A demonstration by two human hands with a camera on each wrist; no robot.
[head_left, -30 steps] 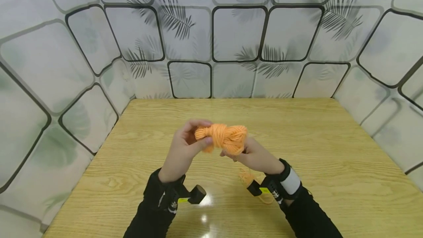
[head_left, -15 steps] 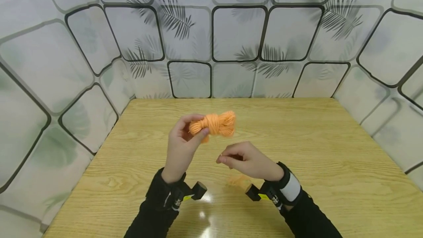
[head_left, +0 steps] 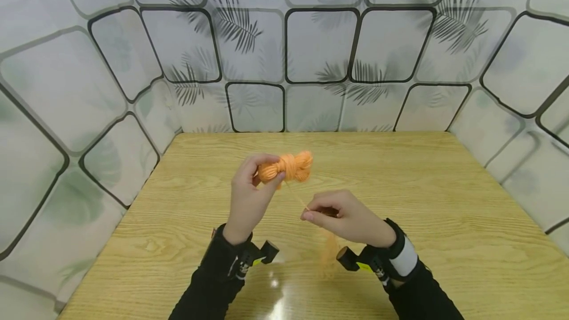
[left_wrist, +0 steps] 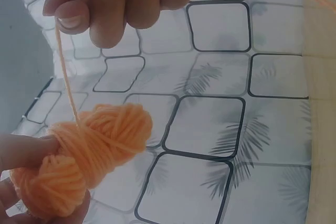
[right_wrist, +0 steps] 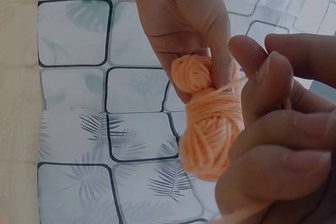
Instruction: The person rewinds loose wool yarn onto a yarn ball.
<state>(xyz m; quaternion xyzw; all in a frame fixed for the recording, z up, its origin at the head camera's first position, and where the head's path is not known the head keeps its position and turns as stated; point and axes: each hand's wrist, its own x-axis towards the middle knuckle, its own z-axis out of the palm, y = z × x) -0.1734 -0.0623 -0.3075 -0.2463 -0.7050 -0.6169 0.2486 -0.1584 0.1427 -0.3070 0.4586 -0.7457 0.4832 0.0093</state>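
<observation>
An orange yarn bundle (head_left: 291, 166), wound round its middle, is held above the table by my left hand (head_left: 250, 195). The left thumb and fingers grip one end of it, and the looped other end sticks out to the right. My right hand (head_left: 351, 216) is lower and to the right, pinching a yarn strand (left_wrist: 67, 80) between thumb and forefinger. That strand runs taut from the bundle's wrapped middle up to the pinch in the left wrist view. In the right wrist view the yarn bundle (right_wrist: 210, 135) shows partly behind the right fingers.
Loose orange yarn (head_left: 329, 253) hangs blurred below the right hand, over the wooden table (head_left: 213, 270). A patterned cloth (head_left: 320, 107) with dark outlines and leaf prints rises behind the table and on both sides. Each wrist wears a black strap with a small camera.
The right hand has come away from the bundle, down and to the right, drawing a strand out. The left hand has lifted the bundle slightly and shifted it left.
</observation>
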